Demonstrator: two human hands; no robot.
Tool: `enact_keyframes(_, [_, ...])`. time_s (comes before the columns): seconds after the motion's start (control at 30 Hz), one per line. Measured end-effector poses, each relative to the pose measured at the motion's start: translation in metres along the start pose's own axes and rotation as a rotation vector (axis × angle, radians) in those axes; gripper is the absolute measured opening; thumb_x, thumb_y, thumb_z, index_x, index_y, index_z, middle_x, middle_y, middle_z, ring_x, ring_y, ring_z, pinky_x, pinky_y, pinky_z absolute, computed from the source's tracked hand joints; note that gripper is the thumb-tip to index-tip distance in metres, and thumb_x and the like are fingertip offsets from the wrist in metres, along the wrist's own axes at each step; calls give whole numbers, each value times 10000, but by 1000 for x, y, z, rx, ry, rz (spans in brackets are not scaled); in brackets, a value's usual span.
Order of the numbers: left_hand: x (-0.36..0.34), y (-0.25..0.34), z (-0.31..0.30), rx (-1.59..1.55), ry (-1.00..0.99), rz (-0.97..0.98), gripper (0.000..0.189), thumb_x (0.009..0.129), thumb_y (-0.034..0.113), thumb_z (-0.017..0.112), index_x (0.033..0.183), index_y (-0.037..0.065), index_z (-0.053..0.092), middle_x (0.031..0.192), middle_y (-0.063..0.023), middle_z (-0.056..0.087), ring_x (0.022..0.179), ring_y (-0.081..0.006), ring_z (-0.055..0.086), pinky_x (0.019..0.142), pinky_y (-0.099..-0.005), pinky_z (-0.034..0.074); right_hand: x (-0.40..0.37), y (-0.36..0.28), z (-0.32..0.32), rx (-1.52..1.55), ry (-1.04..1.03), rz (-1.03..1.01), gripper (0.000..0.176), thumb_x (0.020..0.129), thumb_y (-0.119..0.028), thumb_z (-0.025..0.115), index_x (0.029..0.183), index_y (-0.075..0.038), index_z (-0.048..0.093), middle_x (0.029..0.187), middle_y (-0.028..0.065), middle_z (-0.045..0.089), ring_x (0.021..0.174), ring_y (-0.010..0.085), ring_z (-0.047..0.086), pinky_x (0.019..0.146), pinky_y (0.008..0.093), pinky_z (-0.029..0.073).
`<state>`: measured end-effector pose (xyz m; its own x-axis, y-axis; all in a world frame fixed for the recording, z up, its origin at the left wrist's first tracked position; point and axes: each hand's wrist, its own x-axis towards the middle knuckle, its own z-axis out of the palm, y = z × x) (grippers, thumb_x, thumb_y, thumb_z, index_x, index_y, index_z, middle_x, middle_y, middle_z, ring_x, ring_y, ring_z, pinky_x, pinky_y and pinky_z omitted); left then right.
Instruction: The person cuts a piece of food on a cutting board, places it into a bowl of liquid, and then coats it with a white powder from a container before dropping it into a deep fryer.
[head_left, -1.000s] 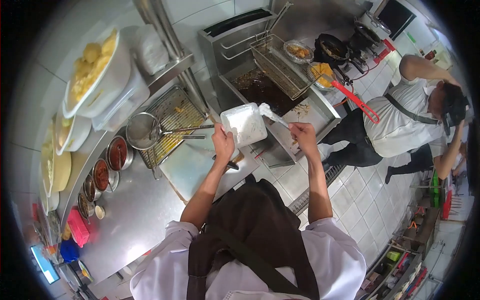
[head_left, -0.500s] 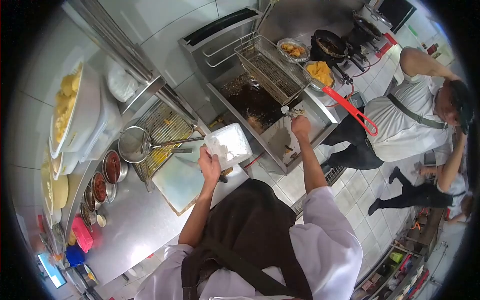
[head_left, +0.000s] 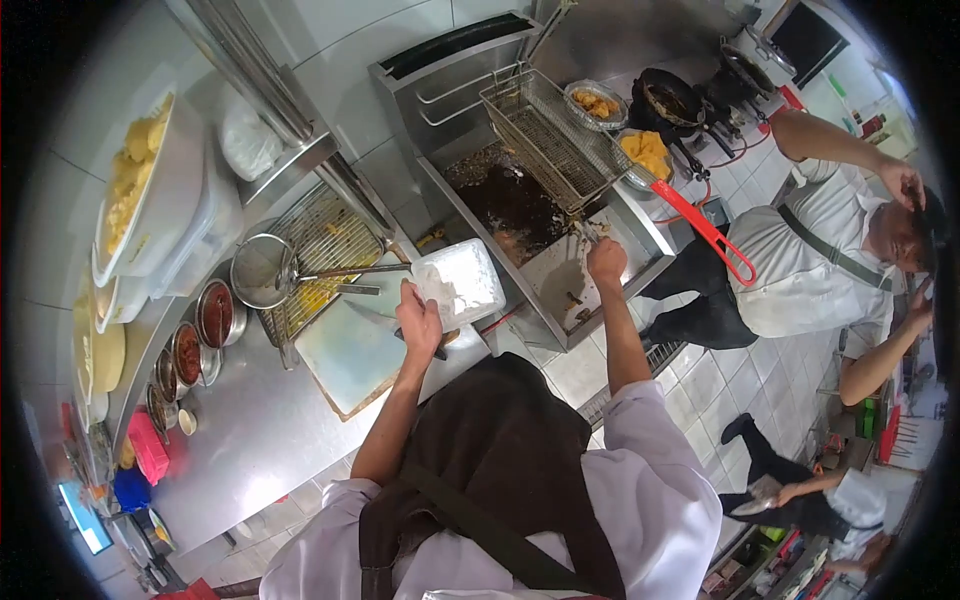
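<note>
My left hand [head_left: 418, 318] grips the near edge of a white rectangular tub [head_left: 460, 285] with pale residue inside. My right hand [head_left: 607, 262] is closed over the front part of the fryer; its fingers pinch something small and pale at the fingertips that I cannot make out. Dark oil with floating bits fills the fryer [head_left: 645, 275] beyond that hand. A wire basket [head_left: 550, 140] with a red handle [head_left: 700, 222] rests across the fryer's top, just past my right hand.
Strainers [head_left: 265, 272] lie on a wire rack [head_left: 325, 240] at the left, beside a cutting board [head_left: 345, 365] and sauce bowls [head_left: 217, 313]. Pans [head_left: 668, 100] stand behind. A co-worker [head_left: 800, 265] stands at the right; another person [head_left: 850, 505] is farther off.
My right hand has moved slightly down, and the pale stuff at its fingertips shows less. The co-worker's arms have shifted, and the farther person has moved lower in the view.
</note>
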<state>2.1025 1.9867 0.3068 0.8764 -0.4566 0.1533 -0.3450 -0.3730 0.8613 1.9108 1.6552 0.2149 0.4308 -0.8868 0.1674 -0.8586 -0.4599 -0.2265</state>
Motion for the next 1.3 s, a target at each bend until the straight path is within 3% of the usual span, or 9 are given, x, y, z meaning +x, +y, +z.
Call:
enact_keyframes(0.13, [1,6,3,-21,8,-29,150,699,-14,518,830,-2,446,610,-130,487,556,-239,496,567,-369,420,-40,-16,-62,71,-7,135,237,800,-238,613,802,-2,630,783,217,644,746,387,622,658,466,488])
enact_keyframes(0.27, [0,-1,8,-11,1,-13,155,707,-23,511,842,0,437,610,-129,486,554,-225,497,558,-357,415,-84,-41,-115,316,-13,47,273,799,-241,634,883,18,648,773,224,646,756,377,638,681,446,492])
enact_keyframes(0.4, [-2,-2,12,-55,-28,17,172,717,-20,508,867,-3,426,604,-126,488,540,-220,494,548,-351,414,-115,-98,-173,624,-231,50,272,789,-184,652,995,-6,644,782,227,644,751,356,642,682,421,488])
enact_keyframes(0.43, [-2,-1,13,-57,-29,16,173,718,-18,510,870,-4,428,604,-125,489,536,-221,494,546,-353,414,-122,-111,-181,613,-224,-94,247,787,-183,650,965,-13,647,797,218,643,747,349,643,679,419,490])
enact_keyframes(0.57, [-4,12,12,-48,-39,36,183,710,-16,537,860,-3,434,589,-138,481,532,-262,510,536,-382,410,-135,-149,-182,325,-283,-515,157,764,-157,633,841,-20,638,817,191,626,728,337,640,677,426,499])
enact_keyframes(0.67, [-5,11,14,-61,-40,69,185,710,-19,553,853,0,437,575,-152,472,526,-296,520,526,-407,405,-134,-161,-157,118,-307,-629,114,742,-130,611,777,-21,616,789,177,606,712,338,635,666,431,508])
enact_keyframes(1.0, [-11,28,14,-63,-87,111,172,721,-17,532,862,1,436,577,-156,481,504,-309,518,500,-415,402,-124,-174,-132,-65,-378,-710,189,743,-200,631,730,-12,639,729,158,620,731,301,634,672,422,495])
enact_keyframes(1.1, [-9,27,16,-84,-60,110,167,718,-18,527,857,-1,437,573,-152,479,505,-305,515,504,-412,404,-120,-167,-135,-35,-429,-680,201,753,-199,624,701,-6,638,727,153,632,723,311,631,679,432,492])
enact_keyframes(1.3, [5,21,25,-96,-22,93,169,709,-17,535,846,-6,436,582,-155,481,534,-319,522,534,-425,408,-100,-135,-157,236,-261,-592,190,760,-184,642,771,4,669,667,196,609,672,386,607,673,460,487])
